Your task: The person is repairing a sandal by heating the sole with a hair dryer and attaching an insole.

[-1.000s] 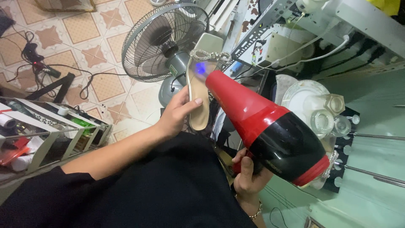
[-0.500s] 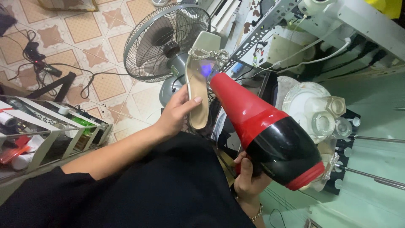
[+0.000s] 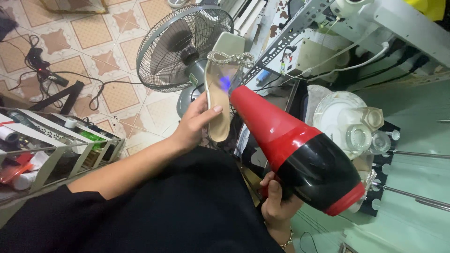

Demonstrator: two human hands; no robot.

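- Left hand (image 3: 194, 124): fingers and thumb closed around the heel end of a beige sandal (image 3: 222, 89), holding it up sole-side facing the camera, toe pointing away.
- Beige sandal: clear strap across the front with a rhinestone trim (image 3: 230, 58); a small blue-violet glint shows on the strap. It sits in the air in front of the fan, just left of the dryer's nozzle.
- Right hand (image 3: 276, 206): wrapped shut on the handle of a hair dryer (image 3: 300, 152), low in the view; a thin bracelet (image 3: 286, 242) circles the wrist.
- Hair dryer: red nozzle and black body with a red rear ring; nozzle tip aimed at the sandal's strap, very near it, contact not certain from this angle.
- Standing fan (image 3: 180, 47): grey, round cage, on the tiled floor (image 3: 93, 33) behind the sandal.
- Wire rack (image 3: 56, 145): lower left, holding small bottles and rolls.
- White plate (image 3: 330, 112) with clear glasses (image 3: 363, 124): right of the dryer.
- Black cables (image 3: 42, 70): loose on the floor, upper left.
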